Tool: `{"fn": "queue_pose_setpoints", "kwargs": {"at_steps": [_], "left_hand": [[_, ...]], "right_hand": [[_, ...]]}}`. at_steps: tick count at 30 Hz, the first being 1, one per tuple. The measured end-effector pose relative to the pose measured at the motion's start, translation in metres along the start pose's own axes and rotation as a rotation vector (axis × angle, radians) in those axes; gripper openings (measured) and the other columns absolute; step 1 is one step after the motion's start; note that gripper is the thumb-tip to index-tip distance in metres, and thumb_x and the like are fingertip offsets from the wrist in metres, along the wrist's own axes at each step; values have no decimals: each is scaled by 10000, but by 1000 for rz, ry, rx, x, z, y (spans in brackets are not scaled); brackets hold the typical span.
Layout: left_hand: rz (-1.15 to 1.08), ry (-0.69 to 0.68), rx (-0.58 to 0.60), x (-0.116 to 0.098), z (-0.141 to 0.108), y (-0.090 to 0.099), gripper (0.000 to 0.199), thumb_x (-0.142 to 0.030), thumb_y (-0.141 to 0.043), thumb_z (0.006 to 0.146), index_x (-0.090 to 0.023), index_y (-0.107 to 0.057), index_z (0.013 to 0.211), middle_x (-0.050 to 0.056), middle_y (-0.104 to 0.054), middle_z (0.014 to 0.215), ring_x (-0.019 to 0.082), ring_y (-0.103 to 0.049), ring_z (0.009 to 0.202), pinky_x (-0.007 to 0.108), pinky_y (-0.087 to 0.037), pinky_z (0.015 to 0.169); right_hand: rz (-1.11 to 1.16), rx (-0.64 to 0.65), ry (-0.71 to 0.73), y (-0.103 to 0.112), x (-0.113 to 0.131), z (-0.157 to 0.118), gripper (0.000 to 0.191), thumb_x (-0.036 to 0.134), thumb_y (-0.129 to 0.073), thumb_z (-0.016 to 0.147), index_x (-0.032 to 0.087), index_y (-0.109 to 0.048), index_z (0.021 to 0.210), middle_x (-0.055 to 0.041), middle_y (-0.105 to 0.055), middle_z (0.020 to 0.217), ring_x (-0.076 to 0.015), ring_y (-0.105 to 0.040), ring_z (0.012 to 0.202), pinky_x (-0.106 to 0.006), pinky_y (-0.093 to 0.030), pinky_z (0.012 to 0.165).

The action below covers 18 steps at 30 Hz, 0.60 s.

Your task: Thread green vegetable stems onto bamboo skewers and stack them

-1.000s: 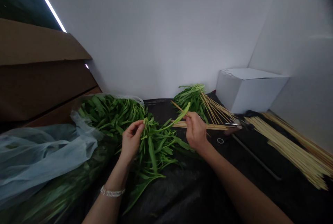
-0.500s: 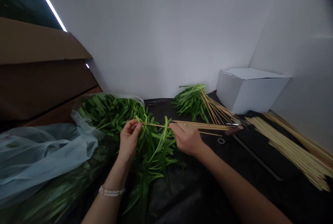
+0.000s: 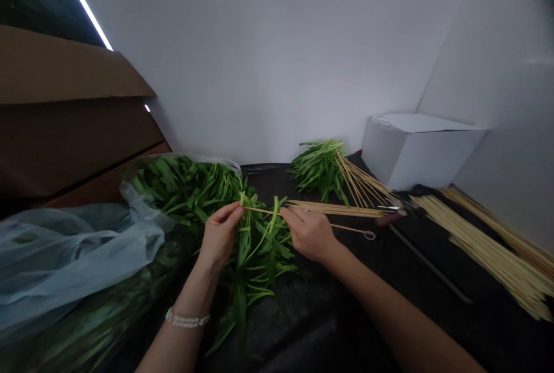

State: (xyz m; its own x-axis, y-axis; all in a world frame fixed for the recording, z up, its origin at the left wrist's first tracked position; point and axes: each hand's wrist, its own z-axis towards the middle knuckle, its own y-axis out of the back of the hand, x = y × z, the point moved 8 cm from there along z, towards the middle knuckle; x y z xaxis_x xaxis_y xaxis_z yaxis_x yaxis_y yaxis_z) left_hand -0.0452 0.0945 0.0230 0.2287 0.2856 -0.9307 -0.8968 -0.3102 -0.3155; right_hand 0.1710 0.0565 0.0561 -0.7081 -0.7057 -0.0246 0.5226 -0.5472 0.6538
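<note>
A thin wooden skewer (image 3: 260,209) runs between my two hands, with pale green stems of leafy greens (image 3: 277,206) threaded on it. My left hand (image 3: 220,233) is closed, thumb and fingertips pinching a stem at the skewer's left end. My right hand (image 3: 312,235) is wrapped round the skewer just right of the stems; its far end pokes out beyond the hand. Long leaves (image 3: 259,254) hang below the skewer, over the black covering (image 3: 303,315). Behind my left hand lies a pile of loose greens (image 3: 186,185) in a clear plastic bag (image 3: 82,252).
Finished-looking skewered greens (image 3: 320,168) lie by the wall, sticks pointing right. Loose skewers (image 3: 337,208), scissors (image 3: 392,216) and a metal ring (image 3: 369,235) sit right of my hand. Further right are skewer bundles (image 3: 485,252) and a white box (image 3: 433,153). A cardboard box (image 3: 73,73) stands left.
My left hand has moved a little to the right, bringing the pinched stem along the skewer towards my right hand. The skewer's right end has dipped near the metal ring.
</note>
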Motion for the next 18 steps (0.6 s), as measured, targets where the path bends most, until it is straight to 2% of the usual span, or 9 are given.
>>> {"fn": "queue_pose_setpoints", "kwargs": {"at_steps": [7, 18], "left_hand": [[57, -5, 34, 1, -1, 0, 354, -334, -892, 526, -186, -781, 827, 34, -759, 809, 141, -646, 733, 286, -493, 774], [111, -43, 17, -4, -1, 0, 352, -343, -880, 524, -181, -779, 820, 42, -753, 800, 156, -647, 738, 291, -488, 747]], "right_hand": [[-14, 8, -11, -4, 0, -1, 364, 122, -472, 857, 137, -653, 1173, -69, -677, 843, -162, -583, 666, -280, -391, 606], [-4, 57, -35, -6, 1, -1, 381, 123, -473, 852, 131, -645, 1191, -74, -676, 847, -163, -588, 663, -283, -403, 592]]}}
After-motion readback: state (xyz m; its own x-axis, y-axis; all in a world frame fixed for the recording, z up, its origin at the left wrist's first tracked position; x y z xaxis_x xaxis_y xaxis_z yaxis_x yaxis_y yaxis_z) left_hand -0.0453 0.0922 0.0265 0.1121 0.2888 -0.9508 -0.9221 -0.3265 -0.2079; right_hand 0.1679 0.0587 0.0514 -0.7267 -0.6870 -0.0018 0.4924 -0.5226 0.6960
